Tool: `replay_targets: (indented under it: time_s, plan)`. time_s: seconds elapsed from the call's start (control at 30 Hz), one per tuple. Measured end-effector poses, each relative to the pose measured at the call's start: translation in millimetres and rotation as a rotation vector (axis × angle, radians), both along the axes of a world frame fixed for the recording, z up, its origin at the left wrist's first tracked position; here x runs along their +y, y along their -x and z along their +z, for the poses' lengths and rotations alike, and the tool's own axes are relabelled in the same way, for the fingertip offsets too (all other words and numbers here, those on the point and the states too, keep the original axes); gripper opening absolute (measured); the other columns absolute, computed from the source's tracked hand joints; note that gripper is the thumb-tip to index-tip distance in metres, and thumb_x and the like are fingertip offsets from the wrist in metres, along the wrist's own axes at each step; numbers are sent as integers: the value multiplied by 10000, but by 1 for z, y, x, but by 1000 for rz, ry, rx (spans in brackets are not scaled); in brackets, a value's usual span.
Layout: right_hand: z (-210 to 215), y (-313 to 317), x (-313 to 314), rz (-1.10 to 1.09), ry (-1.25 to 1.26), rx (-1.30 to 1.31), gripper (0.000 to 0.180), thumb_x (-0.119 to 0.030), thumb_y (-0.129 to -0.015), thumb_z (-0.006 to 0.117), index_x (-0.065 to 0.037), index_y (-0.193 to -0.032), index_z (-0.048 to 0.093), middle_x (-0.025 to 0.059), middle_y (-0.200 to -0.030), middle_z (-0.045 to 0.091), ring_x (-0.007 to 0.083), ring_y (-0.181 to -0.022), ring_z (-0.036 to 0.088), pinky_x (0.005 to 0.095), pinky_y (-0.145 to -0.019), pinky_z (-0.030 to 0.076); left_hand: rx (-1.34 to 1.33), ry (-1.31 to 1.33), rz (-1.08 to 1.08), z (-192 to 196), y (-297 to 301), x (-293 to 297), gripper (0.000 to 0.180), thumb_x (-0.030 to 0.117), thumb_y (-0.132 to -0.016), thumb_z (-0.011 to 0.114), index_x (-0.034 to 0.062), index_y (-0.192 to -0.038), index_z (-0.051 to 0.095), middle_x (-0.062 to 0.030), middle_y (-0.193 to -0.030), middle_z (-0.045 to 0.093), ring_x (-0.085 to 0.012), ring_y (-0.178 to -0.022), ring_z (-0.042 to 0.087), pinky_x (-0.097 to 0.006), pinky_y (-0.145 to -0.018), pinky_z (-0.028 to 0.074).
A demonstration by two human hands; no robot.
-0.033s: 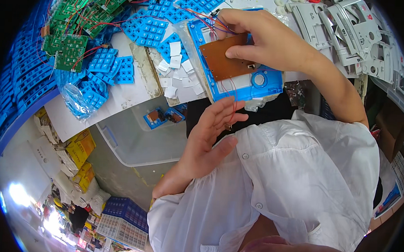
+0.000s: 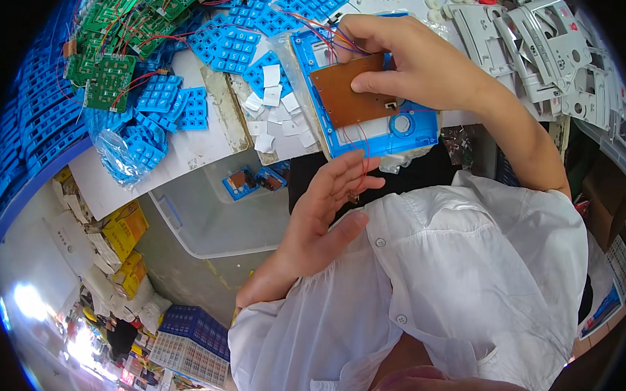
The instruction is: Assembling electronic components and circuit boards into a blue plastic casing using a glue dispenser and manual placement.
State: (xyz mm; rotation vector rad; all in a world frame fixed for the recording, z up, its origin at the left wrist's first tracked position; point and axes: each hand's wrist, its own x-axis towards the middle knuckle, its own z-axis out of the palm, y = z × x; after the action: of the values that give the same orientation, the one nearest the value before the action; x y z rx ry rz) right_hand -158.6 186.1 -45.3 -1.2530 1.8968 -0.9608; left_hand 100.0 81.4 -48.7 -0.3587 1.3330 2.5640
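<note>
My right hand [image 2: 409, 70] pinches a brown circuit board [image 2: 338, 92], its thumb on the near face and the fingers behind the board's far edge. The board is tilted over a blue plastic housing [image 2: 417, 134], which has a round ring near its right corner. Red, blue and orange wires [image 2: 313, 28] run from beneath my right hand toward the left. Thin red wires [image 2: 364, 145] hang from the board's lower edge past the fingertips of my left hand [image 2: 326, 210]. That hand is open with the fingers stretched out, and a small part [image 2: 353, 196] dangles beside them.
Blue keypads [image 2: 235, 49] and green circuit boards [image 2: 112, 82] are heaped at the left. White paper pieces [image 2: 281, 114] lie beside the housing. Grey plastic casings [image 2: 543, 48] are piled at the right. A clear bin [image 2: 213, 243] stands below the table edge.
The brown circuit board and the thin wires have shifted very slightly to the right. My hands have barely moved.
</note>
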Motion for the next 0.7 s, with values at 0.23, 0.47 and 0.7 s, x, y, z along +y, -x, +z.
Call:
replay_targets:
  time_s: [0.23,0.47,0.7]
  plan:
    - [-6,-2,-7,17,78,111,331,-24,-810,759,-17,-1062,545,128,-970,701,327,-891,685,372,-772,530,-51,51,17,6,4,3,717,-45,-899,521,0,-1574,283,-240,-1538,451,-339,-1380,514,-456,-1193,333]
    - [-5,-3,-6,19,84,199,320,-21,-803,753,-21,-1033,530,114,-914,678,360,-877,681,405,-773,531,-58,280,-54,12,3,-12,705,-92,-869,564,-12,-1539,359,-215,-1463,534,-310,-1327,565,-424,-1137,417]
    - [-1,-8,-8,26,60,205,321,-20,-799,763,-37,-1006,519,116,-875,663,370,-866,678,424,-753,525,56,838,-147,21,17,-33,613,36,-876,750,-39,-1428,495,-198,-1167,690,-303,-1049,702,-378,-934,557]
